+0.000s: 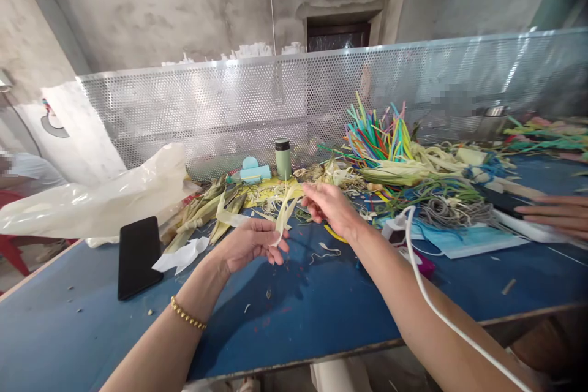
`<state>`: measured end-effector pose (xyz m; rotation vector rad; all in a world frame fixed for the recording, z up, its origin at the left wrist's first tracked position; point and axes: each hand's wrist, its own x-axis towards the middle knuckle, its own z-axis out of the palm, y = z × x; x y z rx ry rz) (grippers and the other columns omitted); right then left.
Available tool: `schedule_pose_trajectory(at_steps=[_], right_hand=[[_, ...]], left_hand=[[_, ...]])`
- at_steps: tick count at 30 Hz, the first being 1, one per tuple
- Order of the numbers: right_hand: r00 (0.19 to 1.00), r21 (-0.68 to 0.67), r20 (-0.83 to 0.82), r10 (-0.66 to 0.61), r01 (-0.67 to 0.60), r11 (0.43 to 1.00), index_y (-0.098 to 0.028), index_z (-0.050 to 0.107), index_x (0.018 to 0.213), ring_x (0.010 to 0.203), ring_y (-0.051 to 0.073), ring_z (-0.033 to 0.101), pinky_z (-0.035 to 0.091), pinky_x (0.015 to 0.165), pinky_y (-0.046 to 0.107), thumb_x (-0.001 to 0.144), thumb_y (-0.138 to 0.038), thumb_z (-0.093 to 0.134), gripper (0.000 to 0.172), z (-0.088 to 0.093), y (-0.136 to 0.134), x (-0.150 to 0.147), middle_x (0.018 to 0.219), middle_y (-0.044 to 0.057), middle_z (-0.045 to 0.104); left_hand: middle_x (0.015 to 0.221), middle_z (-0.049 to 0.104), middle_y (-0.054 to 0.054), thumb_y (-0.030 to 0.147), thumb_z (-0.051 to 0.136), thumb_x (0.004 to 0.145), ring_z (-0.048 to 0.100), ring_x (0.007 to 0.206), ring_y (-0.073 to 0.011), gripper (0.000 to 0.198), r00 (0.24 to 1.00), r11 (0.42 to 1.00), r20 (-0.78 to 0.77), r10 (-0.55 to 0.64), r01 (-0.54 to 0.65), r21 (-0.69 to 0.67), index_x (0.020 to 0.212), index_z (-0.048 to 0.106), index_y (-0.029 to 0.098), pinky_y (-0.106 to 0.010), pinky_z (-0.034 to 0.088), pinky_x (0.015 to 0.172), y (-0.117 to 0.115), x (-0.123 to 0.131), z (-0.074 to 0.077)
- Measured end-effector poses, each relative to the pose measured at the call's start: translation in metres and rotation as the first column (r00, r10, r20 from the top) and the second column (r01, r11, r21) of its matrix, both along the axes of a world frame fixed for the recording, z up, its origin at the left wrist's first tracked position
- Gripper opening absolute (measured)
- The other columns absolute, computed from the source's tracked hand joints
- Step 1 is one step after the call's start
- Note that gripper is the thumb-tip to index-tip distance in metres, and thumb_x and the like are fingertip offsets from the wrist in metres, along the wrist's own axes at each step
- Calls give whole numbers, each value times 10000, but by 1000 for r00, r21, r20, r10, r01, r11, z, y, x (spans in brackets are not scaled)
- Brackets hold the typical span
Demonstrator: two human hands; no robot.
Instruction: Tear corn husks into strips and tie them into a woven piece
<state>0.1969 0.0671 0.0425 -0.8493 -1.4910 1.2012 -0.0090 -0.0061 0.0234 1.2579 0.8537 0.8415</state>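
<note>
We saw the pale husk strip [285, 211] above the middle of the table [239, 331]. The left hand [252, 242] pinched its lower part; the right hand [331, 203] seemed to pinch its upper end. We judged this strip separated but unfinished, while more husks [395, 172] lay toward the far edge.

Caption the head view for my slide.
Left hand holding a pale strip, right hand beside it, above a blue table.

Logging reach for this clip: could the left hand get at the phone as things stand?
Probably yes: the phone lies largely uncovered on the table, left of the left hand. The white scrap between them looks slight, though the pale strip in that hand may need setting down first.
</note>
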Motion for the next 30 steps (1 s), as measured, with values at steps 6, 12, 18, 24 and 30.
schedule_pose_trajectory(at_steps=[6, 12, 18, 24, 30], right_hand=[[825, 661, 381, -418, 72, 747, -167, 562, 672, 561, 123, 529, 395, 563, 248, 857, -232, 600, 200, -9, -15, -18, 609, 22, 607], [837, 739, 528, -143, -371, 562, -175, 626, 1115, 973, 170, 626, 473, 839, 272, 856, -38, 447, 343, -17, -38, -29, 1068, 84, 671], [726, 672, 648, -228, -405, 620, -143, 638, 1038, 914, 197, 647, 467, 786, 286, 900, -113, 492, 204, -27, -37, -30, 1024, 107, 685], [897, 510, 438, -59, -194, 838, -149, 594, 648, 497, 94, 479, 345, 510, 215, 949, -320, 505, 358, -15, -34, -29, 528, -17, 527], [939, 248, 310, 146, -228, 942, -158, 562, 626, 362, 68, 367, 273, 397, 201, 900, -476, 539, 420, -13, -40, -33, 404, -59, 415]], left_hand=[[745, 693, -95, 226, 715, 761, 631, 504, -119, 166, 987, 987, 21, 158, -158, -26, 815, 671, 75, -202, 474, 476, 6, -3, -2], [645, 662, -69, 198, 710, 748, 570, 409, -99, 137, 995, 995, -9, 97, -97, -15, 745, 652, 73, -201, 441, 430, 8, -5, -3], [643, 656, -33, 147, 678, 772, 500, 385, -67, 291, 976, 997, 209, 62, -53, -49, 1052, 631, 84, -190, 392, 431, 5, -9, 6], [703, 671, -56, 478, 574, 881, 585, 560, -122, 431, 952, 946, 221, 210, -255, 199, 1102, 641, 114, -239, 441, 561, 2, -5, 13], [789, 674, -33, 380, 760, 737, 571, 683, -126, 305, 918, 820, 134, 373, -394, 416, 910, 734, 130, -246, 430, 651, 0, 15, 7]])
